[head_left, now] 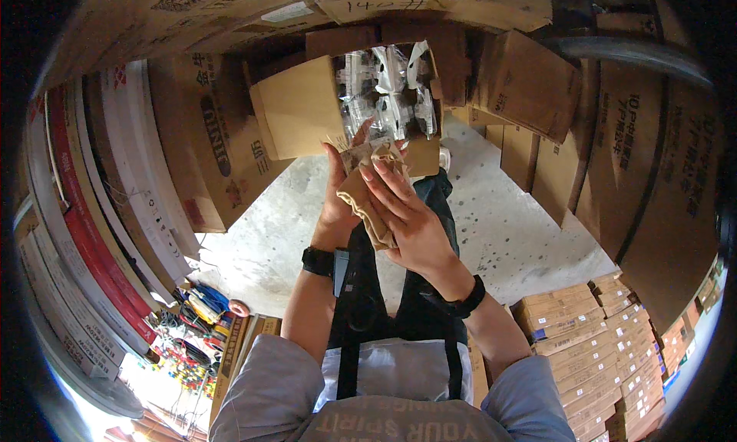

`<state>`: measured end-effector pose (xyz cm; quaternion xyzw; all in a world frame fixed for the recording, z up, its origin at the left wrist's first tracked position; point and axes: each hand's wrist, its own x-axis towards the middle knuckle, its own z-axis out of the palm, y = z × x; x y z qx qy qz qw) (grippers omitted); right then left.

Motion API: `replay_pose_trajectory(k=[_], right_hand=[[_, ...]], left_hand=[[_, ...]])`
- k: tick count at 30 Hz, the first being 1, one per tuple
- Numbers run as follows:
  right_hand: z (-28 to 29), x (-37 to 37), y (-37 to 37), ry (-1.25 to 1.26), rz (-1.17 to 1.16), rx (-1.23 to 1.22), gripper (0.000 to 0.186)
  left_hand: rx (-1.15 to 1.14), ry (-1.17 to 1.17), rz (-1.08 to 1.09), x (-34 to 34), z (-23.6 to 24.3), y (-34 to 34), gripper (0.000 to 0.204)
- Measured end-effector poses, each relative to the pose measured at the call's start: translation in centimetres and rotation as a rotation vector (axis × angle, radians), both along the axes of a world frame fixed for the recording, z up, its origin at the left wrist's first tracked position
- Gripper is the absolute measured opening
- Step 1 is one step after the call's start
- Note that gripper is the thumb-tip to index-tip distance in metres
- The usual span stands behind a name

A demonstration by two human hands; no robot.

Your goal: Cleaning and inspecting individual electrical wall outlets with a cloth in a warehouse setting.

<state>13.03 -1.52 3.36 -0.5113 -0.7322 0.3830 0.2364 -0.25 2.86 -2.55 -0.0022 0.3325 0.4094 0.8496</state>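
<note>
In front of my legs, both hands are together just short of an open carton (300,108). My left hand (338,200) supports a clear plastic-wrapped item (355,154) from the left, thumb and fingertips showing at its edges. My right hand (411,219) presses a folded tan cloth (357,196) against that item, its fingers lying across the cloth. What is inside the wrapping is mostly hidden by the cloth and fingers. Inside the carton stand several clear plastic packages (391,77) with white parts, in rows.
Large cartons (219,143) stand at the left, and more cartons (530,81) at the right. Long red and white boxes (88,235) lean far left. Colourful cables (203,311) lie at lower left. Stacked small boxes (591,342) fill the lower right. Concrete floor (499,219) shows between.
</note>
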Motion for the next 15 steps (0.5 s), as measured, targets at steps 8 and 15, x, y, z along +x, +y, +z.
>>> replay_pose_trajectory(k=[8, 15], right_hand=[[-1.9, -0.7, 2.9, 0.01, -0.089, 0.083, 0.049], [-1.0, 0.5, 3.2, 0.009, -0.123, 0.048, 0.051]], left_hand=[[0.075, 0.17, -0.083, 0.5, 0.5, -2.0, 0.074], [-0.002, 0.085, -0.023, 0.4, 0.6, -0.5, 0.077]])
